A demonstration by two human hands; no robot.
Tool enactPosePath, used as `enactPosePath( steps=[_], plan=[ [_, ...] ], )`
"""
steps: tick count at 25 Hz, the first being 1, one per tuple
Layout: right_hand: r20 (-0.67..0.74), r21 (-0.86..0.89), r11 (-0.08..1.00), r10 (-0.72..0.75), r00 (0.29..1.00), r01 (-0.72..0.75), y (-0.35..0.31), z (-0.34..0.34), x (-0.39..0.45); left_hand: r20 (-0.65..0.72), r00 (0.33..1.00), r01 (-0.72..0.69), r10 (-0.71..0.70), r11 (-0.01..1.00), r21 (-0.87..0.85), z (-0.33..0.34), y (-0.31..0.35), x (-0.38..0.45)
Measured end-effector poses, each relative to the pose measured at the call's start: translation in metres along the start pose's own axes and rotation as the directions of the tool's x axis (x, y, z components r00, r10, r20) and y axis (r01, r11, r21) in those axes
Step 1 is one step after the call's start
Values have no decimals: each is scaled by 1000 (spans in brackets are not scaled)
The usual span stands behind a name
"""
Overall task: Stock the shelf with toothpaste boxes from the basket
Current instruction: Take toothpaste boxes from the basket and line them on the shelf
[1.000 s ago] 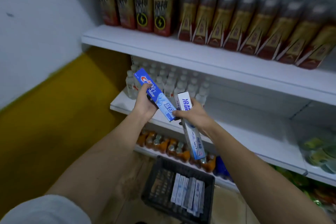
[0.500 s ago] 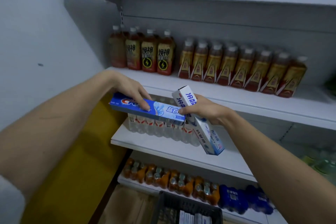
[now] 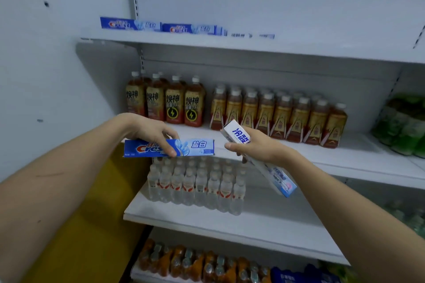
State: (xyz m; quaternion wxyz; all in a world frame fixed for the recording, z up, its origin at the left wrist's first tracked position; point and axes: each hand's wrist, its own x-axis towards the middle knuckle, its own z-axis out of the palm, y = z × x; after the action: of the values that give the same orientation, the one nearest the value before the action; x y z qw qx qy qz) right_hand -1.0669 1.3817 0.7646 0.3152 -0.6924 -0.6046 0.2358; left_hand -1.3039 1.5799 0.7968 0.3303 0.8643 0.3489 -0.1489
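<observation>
A white top shelf (image 3: 253,47) is seen well above the fingers (image 3: 169,148), and two blue toothpaste boxes (image 3: 158,25) are laid on it end to end, with a white toothpaste box (image 3: 250,35) lying to their right. On the second shelf (image 3: 345,156), just behind the fingers, dark-labelled tea bottles (image 3: 174,103) are stood at the left and gold-labelled bottles (image 3: 280,117) to their right; green bottles (image 3: 404,122) are set at the far right. Below the fingers, small water bottles (image 3: 195,184) are grouped on the third shelf (image 3: 230,225). Orange-capped bottles (image 3: 195,262) are held lowest.
</observation>
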Motion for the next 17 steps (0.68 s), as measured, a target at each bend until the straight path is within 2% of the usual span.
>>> enactPosePath(
  steps=[2, 4, 6, 9, 12, 14, 17],
  plan=[
    [-54, 33, 999, -13, 998, 14, -9, -31, 2, -123, 991, -59, 52, 996, -61, -25, 25, -15],
    [-123, 48, 998, -37, 992, 44, -17, -63, 9, -276, 955, -145, 111, 984, -107, -48, 53, -32],
    [-178, 32, 997, -69, 982, 75, -29, -96, 12, -428, 891, -210, 149, 973, -97, -69, 85, -45],
    [-226, 86, 996, -6, 974, 26, -42, -146, 16, -613, 779, -224, 132, 972, -75, -96, 131, -58],
    [-258, 93, 996, 17, 966, 7, -59, -195, 21, -696, 711, -176, 95, 983, -45, -117, 160, -65],
    [-282, 75, 995, -39, 959, 62, -66, -221, 28, -740, 664, -183, 109, 983, -19, -129, 171, -63],
    [-266, 16, 994, -98, 959, 106, -77, -252, 40, -821, 555, -174, 139, 984, 48, -146, 181, -51]
  ],
)
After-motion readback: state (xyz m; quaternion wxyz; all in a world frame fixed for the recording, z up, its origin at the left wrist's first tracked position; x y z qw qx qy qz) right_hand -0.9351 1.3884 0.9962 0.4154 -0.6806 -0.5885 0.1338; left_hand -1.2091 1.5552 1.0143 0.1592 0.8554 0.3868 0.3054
